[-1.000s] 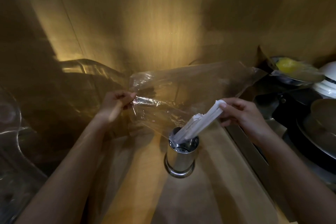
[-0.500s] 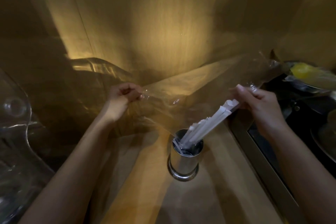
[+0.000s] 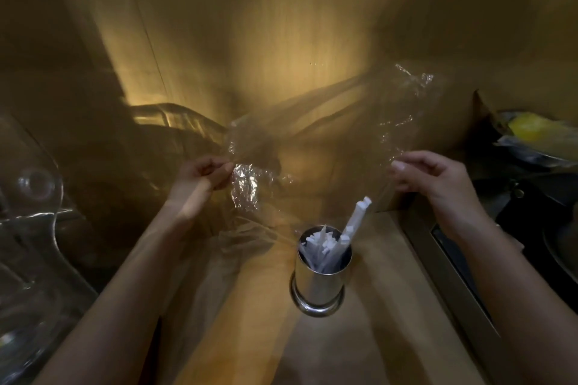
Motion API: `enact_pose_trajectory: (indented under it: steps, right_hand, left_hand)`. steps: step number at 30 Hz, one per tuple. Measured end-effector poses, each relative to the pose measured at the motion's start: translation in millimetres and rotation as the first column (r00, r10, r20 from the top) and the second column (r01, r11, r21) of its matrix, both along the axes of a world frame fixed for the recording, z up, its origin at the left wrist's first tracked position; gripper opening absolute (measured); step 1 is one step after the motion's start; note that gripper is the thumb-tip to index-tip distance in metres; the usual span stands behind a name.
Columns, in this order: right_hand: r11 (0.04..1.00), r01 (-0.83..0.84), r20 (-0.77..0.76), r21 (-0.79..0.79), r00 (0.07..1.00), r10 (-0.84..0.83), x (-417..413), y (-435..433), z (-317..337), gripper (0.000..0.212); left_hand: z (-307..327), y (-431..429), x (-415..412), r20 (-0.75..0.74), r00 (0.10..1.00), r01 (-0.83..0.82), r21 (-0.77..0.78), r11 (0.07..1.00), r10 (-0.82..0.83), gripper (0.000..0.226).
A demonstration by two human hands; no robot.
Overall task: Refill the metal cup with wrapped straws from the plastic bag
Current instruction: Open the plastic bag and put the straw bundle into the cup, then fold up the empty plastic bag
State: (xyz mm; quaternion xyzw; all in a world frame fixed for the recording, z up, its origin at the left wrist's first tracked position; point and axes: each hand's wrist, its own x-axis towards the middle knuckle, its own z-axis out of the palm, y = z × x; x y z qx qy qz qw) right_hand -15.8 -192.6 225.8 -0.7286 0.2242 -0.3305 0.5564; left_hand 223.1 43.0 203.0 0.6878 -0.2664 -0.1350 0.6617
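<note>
A shiny metal cup (image 3: 320,286) stands upright on the wooden counter, low in the middle of the view. White wrapped straws (image 3: 325,245) fill it, and one sticks up and leans right above the rim. The clear plastic bag (image 3: 328,141) hangs stretched above and behind the cup and looks empty. My left hand (image 3: 203,178) pinches the bag's crinkled left end. My right hand (image 3: 434,178) is at the bag's right edge with its fingers spread; whether it touches the film I cannot tell.
A wooden wall rises behind the counter (image 3: 391,337). Clear curved plastic pieces (image 3: 34,228) stand at the left. At the right a metal-edged dark recess (image 3: 463,259) holds dishes, and a bowl with something yellow under plastic wrap (image 3: 531,131) sits above it.
My right hand let go of the bundle of straws, which dropped into the cup. That hand then rose to the bag's right edge, and the bag spread out wider.
</note>
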Motion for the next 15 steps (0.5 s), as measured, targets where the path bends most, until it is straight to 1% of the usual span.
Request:
enact_pose_trajectory:
  steps: [2, 4, 6, 8, 10, 11, 13, 14, 15]
  right_hand:
    - [0.998, -0.017, -0.075, -0.060, 0.997, 0.013, -1, 0, -6, 0.013]
    - [0.996, -0.008, -0.119, -0.092, 0.993, -0.003, 0, 1, -10, 0.015]
    - [0.995, 0.006, -0.126, -0.103, 0.992, -0.019, 1, 2, -11, 0.017]
    - [0.993, 0.019, -0.096, -0.116, 0.995, -0.030, 2, 3, -7, 0.013]
    - [0.990, 0.038, -0.019, -0.133, 0.999, -0.041, 3, 6, -2, 0.009]
    - [0.989, 0.041, 0.008, -0.142, 0.999, -0.041, 4, 7, 2, 0.007]
    - [0.987, 0.021, 0.002, -0.162, 1.000, -0.021, 8, 9, 6, 0.007]
    - [0.986, 0.009, -0.011, -0.167, 1.000, -0.011, 9, 11, 7, 0.008]
    - [0.985, 0.009, -0.011, -0.169, 1.000, -0.011, 10, 11, 6, 0.009]
  left_hand:
    - [-2, 3, 1, -0.024, 1.000, 0.018, 0.002, 1.000, -0.018, 0.014]
    - [-3, 6, 1, -0.013, 0.999, 0.052, 0.077, 0.996, -0.051, 0.011]
    - [-3, 8, 1, 0.011, 0.998, 0.067, 0.148, 0.987, -0.070, 0.007]
    - [0, 7, 0, 0.027, 0.999, 0.016, 0.114, 0.993, -0.020, 0.007]
    - [3, 6, 1, 0.034, 0.999, -0.038, 0.040, 0.998, 0.037, 0.011]
    - [5, 7, 0, 0.038, 0.999, -0.035, 0.030, 0.999, 0.034, 0.011]
    - [4, 7, -3, 0.051, 0.998, 0.026, 0.105, 0.994, -0.032, 0.008]
    - [4, 7, -4, 0.071, 0.997, 0.028, 0.153, 0.988, -0.040, 0.004]
    - [4, 8, -4, 0.096, 0.995, -0.003, 0.168, 0.986, -0.013, 0.003]
